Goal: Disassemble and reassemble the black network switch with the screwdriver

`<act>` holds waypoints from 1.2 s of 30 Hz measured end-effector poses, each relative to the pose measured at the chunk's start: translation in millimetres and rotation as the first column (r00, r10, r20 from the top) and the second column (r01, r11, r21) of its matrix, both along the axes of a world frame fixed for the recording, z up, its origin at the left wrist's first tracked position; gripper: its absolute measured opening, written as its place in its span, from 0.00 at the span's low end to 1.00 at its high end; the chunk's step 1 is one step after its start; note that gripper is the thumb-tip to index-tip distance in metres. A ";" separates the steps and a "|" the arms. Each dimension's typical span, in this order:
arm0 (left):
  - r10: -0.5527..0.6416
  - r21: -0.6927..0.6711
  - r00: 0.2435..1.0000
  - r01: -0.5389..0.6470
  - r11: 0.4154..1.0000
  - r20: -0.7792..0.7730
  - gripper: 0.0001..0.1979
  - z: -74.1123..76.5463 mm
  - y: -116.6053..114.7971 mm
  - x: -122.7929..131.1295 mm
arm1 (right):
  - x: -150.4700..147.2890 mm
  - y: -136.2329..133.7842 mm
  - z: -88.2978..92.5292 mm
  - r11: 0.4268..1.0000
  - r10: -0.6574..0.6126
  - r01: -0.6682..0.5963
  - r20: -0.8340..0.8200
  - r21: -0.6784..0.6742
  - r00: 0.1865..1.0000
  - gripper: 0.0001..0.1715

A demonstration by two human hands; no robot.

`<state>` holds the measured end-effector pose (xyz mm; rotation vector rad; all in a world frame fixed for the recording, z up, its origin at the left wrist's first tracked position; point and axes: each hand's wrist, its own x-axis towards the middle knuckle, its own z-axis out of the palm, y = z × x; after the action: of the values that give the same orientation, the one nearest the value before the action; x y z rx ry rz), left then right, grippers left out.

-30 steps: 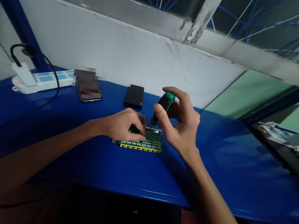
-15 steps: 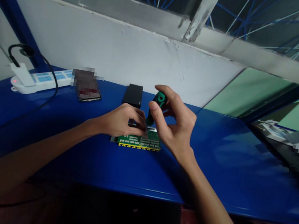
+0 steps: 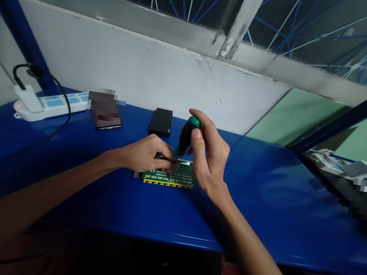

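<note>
My right hand [image 3: 211, 154] is wrapped round the handle of a screwdriver [image 3: 187, 134], black with green ends. It leans slightly, its shaft pointing down at a green circuit board [image 3: 181, 178] with a yellow strip along its front edge. The board lies flat on the blue tabletop. Over the board's left part, my left hand [image 3: 145, 153] has its fingertips pinched together close to the screwdriver's shaft. Whether they hold the shaft or a small part there is hidden.
Behind the board lies a flat black box [image 3: 161, 122]. Further left are a phone [image 3: 106, 113], partly blurred out, and a white power strip [image 3: 56, 101] with a plugged-in black cable [image 3: 61, 124]. The wall [image 3: 138, 69] bounds the blue tabletop [image 3: 263, 207] at the back.
My right hand has turned the screwdriver handle and swung its top a little left. My left hand remains pinched at the shaft. The whole view has shifted slightly.
</note>
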<state>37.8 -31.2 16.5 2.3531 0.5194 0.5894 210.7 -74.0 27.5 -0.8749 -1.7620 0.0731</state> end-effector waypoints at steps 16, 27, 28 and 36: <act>0.006 0.084 1.000 -0.009 0.996 0.030 0.07 0.6 -2.1 -1.1 | -3.7 -1.7 -5.4 1.000 0.012 -0.014 0.045 0.027 0.999 0.26; 0.036 0.133 0.996 -0.047 0.990 0.084 0.08 -10.1 -1.7 1.8 | -4.8 2.6 -6.9 0.990 -0.083 0.077 0.044 0.114 0.996 0.26; 0.030 0.125 0.997 -0.039 0.991 0.076 0.08 -9.7 -1.7 1.8 | -4.5 1.7 -6.7 0.992 -0.068 0.062 0.051 0.111 0.996 0.26; -0.031 0.107 0.999 0.029 0.994 0.014 0.07 -4.6 -2.0 1.0 | -3.5 -0.8 -1.9 0.994 -0.014 0.010 0.036 0.109 0.999 0.20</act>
<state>38.8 -33.3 11.9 2.4506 0.4548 0.6352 207.2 -74.8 25.7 -0.8122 -1.7779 -0.0464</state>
